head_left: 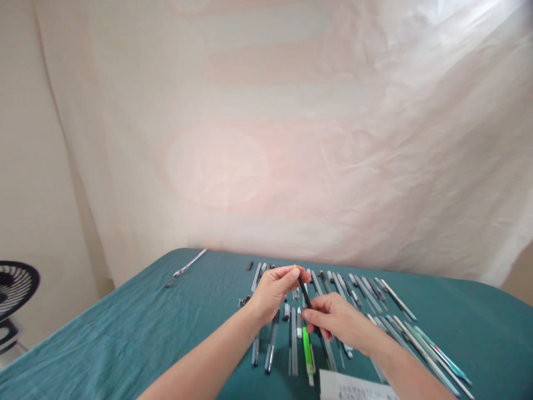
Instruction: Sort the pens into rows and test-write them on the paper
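Observation:
My left hand (272, 291) and my right hand (333, 319) hold one black pen (305, 294) between them, above a row of pens. The left thumb and fingers pinch its upper tip, where a small gold point shows. My right hand grips the lower part of the barrel in closed fingers. Under both hands lie several pens side by side on the teal tablecloth (145, 328), among them a bright green pen (308, 355) and grey and black ones.
More pens (391, 297) fan out to the right, some teal (441, 353). A lone silver pen (185, 268) lies at the far left of the table. A white paper (353, 386) sits at the near edge. A black fan (14, 283) stands left. A pale sheet hangs behind.

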`<state>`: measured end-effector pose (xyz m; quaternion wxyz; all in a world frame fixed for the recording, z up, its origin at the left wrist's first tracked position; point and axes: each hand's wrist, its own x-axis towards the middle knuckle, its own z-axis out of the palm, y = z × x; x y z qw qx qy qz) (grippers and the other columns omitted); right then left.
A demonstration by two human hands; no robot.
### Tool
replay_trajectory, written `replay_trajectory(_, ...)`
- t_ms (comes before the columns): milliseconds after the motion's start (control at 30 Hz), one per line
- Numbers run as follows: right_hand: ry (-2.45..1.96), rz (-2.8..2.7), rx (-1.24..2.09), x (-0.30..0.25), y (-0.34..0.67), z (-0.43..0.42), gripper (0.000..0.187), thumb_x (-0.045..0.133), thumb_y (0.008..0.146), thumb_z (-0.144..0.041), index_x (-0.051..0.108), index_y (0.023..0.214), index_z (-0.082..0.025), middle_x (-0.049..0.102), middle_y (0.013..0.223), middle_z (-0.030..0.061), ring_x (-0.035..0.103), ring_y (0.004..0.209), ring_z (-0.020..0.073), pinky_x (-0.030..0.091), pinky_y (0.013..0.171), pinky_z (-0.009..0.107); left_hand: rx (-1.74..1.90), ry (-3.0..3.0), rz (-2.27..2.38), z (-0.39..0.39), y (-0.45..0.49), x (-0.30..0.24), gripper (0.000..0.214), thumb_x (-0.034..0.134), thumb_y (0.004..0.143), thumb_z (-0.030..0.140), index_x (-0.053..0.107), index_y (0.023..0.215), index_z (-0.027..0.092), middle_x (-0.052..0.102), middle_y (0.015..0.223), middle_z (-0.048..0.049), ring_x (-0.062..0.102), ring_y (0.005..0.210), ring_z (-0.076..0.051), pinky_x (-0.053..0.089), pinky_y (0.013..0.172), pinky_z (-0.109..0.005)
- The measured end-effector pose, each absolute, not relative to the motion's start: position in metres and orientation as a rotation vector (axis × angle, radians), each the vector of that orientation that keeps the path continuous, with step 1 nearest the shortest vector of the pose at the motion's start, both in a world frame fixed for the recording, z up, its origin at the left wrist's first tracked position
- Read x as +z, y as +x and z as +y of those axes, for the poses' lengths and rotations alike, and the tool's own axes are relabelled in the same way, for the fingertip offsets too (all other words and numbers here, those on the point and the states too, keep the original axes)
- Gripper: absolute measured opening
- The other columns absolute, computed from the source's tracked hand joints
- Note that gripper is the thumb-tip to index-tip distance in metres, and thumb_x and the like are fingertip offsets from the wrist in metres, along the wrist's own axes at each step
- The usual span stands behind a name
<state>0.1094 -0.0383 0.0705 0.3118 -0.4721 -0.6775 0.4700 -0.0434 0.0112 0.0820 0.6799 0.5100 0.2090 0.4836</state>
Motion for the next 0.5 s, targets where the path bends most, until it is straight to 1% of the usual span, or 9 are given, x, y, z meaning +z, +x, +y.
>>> replay_trajectory(67, -1.226, -1.775, 1.263, 0.072, 0.109, -0.039, 0.032, 0.051, 0.075, -0.043, 0.055, 0.065, -0.013, 0.061, 0.064, 0.0013, 0.041, 0.041, 0.0045, 0.031, 0.038, 0.016, 1.088, 1.11, 0.478, 0.014, -0.044, 0.08, 0.024, 0.065, 0.068, 0.031, 0.066, 0.082, 0.011, 0.067, 0.081, -0.0083, 0.059, 0.082, -0.018, 0.039, 0.086, -0.034)
replay_trajectory(133, -1.185, -1.758, 1.318, 0.074, 0.108, -0.04, 0.035, 0.048, 0.076, -0.047, 0.055, 0.069, -0.014, 0.061, 0.068, 0.0014, 0.042, 0.042, 0.0047, 0.033, 0.039, 0.016, 1.089, 1.079, 0.483, 0.016, -0.046, 0.079, 0.024, 0.065, 0.069, 0.03, 0.066, 0.084, 0.011, 0.067, 0.083, -0.009, 0.06, 0.082, -0.017, 0.039, 0.086, -0.033)
replay_trajectory(167, -1.168, -1.753, 1.337, 0.075, 0.107, -0.041, 0.037, 0.045, 0.077, -0.049, 0.055, 0.07, -0.014, 0.06, 0.067, 0.0007, 0.043, 0.042, 0.005, 0.034, 0.039, 0.016, 1.089, 1.069, 0.485, 0.017, -0.047, 0.078, 0.024, 0.065, 0.069, 0.029, 0.066, 0.085, 0.011, 0.067, 0.083, -0.0093, 0.06, 0.081, -0.017, 0.039, 0.086, -0.033)
replay_trajectory(233, -1.16, -1.756, 1.335, 0.075, 0.106, -0.041, 0.039, 0.041, 0.079, -0.049, 0.055, 0.069, -0.015, 0.055, 0.056, -0.0017, 0.042, 0.041, 0.0055, 0.034, 0.039, 0.016, 1.087, 1.059, 0.49, 0.019, -0.047, 0.077, 0.025, 0.065, 0.068, 0.03, 0.065, 0.085, 0.011, 0.067, 0.083, -0.0095, 0.06, 0.08, -0.016, 0.039, 0.085, -0.032)
replay_trajectory(267, -1.169, -1.756, 1.313, 0.074, 0.106, -0.04, 0.039, 0.041, 0.08, -0.049, 0.055, 0.068, -0.015, 0.052, 0.051, -0.003, 0.041, 0.04, 0.0055, 0.034, 0.039, 0.016, 1.087, 1.058, 0.493, 0.019, -0.048, 0.077, 0.025, 0.065, 0.068, 0.03, 0.065, 0.085, 0.011, 0.067, 0.083, -0.0094, 0.06, 0.08, -0.016, 0.04, 0.084, -0.032)
replay_trajectory(333, -1.2, -1.721, 1.256, 0.069, 0.107, -0.038, 0.034, 0.047, 0.077, -0.046, 0.053, 0.066, -0.015, 0.049, 0.049, -0.0045, 0.04, 0.039, 0.0049, 0.032, 0.038, 0.015, 1.086, 1.06, 0.499, 0.019, -0.047, 0.077, 0.024, 0.065, 0.068, 0.03, 0.065, 0.084, 0.011, 0.067, 0.083, -0.0091, 0.06, 0.08, -0.016, 0.04, 0.084, -0.031)
replay_trajectory(433, -1.266, -1.611, 1.226, 0.061, 0.108, -0.034, 0.029, 0.057, 0.071, -0.043, 0.046, 0.067, -0.017, 0.049, 0.051, -0.0061, 0.038, 0.037, 0.0038, 0.028, 0.034, 0.015, 1.084, 1.054, 0.51, 0.017, -0.047, 0.078, 0.024, 0.066, 0.068, 0.03, 0.066, 0.082, 0.011, 0.066, 0.082, -0.0084, 0.059, 0.081, -0.016, 0.04, 0.083, -0.03)
replay_trajectory(500, -1.278, -1.583, 1.264, 0.061, 0.108, -0.034, 0.03, 0.057, 0.07, -0.045, 0.044, 0.07, -0.017, 0.052, 0.053, -0.0059, 0.036, 0.035, 0.0033, 0.026, 0.032, 0.015, 1.086, 1.049, 0.52, 0.016, -0.046, 0.078, 0.024, 0.067, 0.066, 0.031, 0.066, 0.081, 0.011, 0.066, 0.081, -0.008, 0.059, 0.08, -0.016, 0.04, 0.082, -0.029)
